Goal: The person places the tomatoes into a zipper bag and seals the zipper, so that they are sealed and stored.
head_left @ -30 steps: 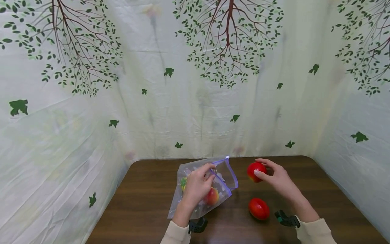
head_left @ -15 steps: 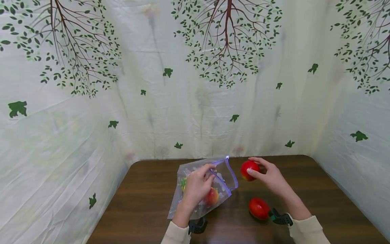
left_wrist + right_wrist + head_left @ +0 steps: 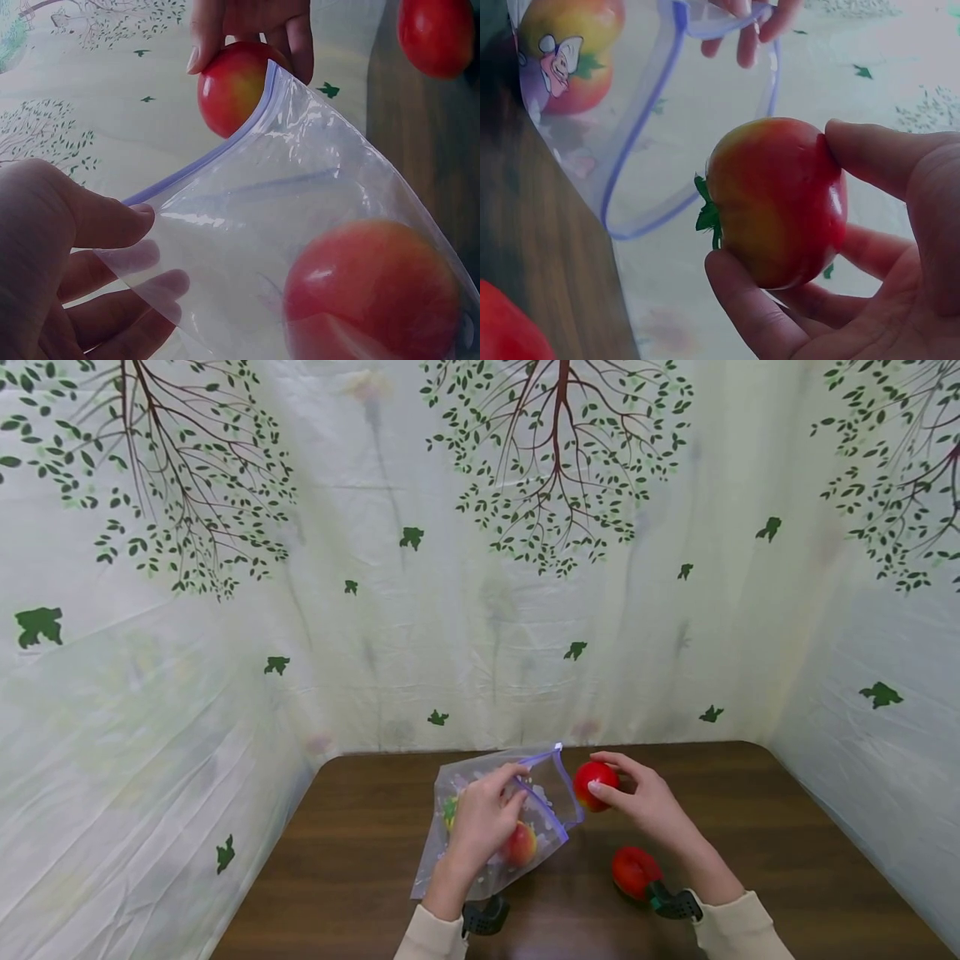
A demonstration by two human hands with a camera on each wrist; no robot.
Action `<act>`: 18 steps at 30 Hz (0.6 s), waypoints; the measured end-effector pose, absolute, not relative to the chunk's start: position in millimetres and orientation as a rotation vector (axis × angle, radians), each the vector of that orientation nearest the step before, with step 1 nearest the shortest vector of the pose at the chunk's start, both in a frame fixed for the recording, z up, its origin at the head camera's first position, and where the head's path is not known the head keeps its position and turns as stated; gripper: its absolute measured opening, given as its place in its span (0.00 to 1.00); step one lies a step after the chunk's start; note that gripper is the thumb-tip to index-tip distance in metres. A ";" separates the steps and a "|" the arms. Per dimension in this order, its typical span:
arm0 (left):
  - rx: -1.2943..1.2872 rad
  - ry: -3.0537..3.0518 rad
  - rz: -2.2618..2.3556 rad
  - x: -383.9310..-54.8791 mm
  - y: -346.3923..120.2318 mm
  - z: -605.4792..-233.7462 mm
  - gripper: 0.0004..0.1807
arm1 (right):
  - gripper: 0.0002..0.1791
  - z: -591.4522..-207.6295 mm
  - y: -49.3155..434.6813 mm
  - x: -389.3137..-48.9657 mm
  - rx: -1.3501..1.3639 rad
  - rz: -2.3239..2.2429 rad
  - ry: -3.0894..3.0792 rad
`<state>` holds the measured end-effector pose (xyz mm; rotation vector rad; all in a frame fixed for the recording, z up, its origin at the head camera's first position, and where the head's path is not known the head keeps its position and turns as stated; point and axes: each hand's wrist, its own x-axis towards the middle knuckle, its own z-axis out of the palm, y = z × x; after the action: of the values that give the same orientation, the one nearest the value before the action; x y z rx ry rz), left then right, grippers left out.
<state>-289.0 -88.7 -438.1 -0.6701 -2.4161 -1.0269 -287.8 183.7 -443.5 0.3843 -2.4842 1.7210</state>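
My left hand [image 3: 483, 822] pinches one side of the mouth of a clear zip bag [image 3: 431, 870], whose purple zip edge [image 3: 187, 171] gapes open. Inside the bag shows a red-and-yellow fruit [image 3: 371, 289], with something green and yellow [image 3: 450, 810] partly behind my left hand. Thumb and fingertips of my right hand [image 3: 648, 802] grip a glossy red-and-yellow apple [image 3: 776, 202] with small green leaves [image 3: 707, 210] at its stem end. The apple is right at the bag's mouth, on its right side. A smooth red oval fruit [image 3: 632, 870] lies on the table below my right hand.
Both the bag and the oval fruit lie on a dark brown wooden table [image 3: 360, 843]. Behind and at the sides hangs a pale cloth [image 3: 495, 635] printed with trees and leaves. My right wrist strap [image 3: 675, 903] overlaps the oval fruit in the head view.
My right hand has moved left with the apple, up to the bag's mouth. My left hand and the bag stay in place.
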 end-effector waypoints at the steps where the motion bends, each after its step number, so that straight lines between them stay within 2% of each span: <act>1: -0.671 -2.419 -1.030 -289.0 -88.9 -438.4 0.14 | 0.31 -444.4 182.1 -287.5 0.392 1.724 -2.481; 18: -0.682 -2.403 -1.063 -289.0 -90.0 -438.2 0.14 | 0.28 -460.6 158.1 -289.9 0.364 1.769 -2.472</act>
<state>-289.0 -90.0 -438.2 -0.6819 -2.4027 -1.0630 -289.9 158.1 -460.6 0.3637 -2.4716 1.7688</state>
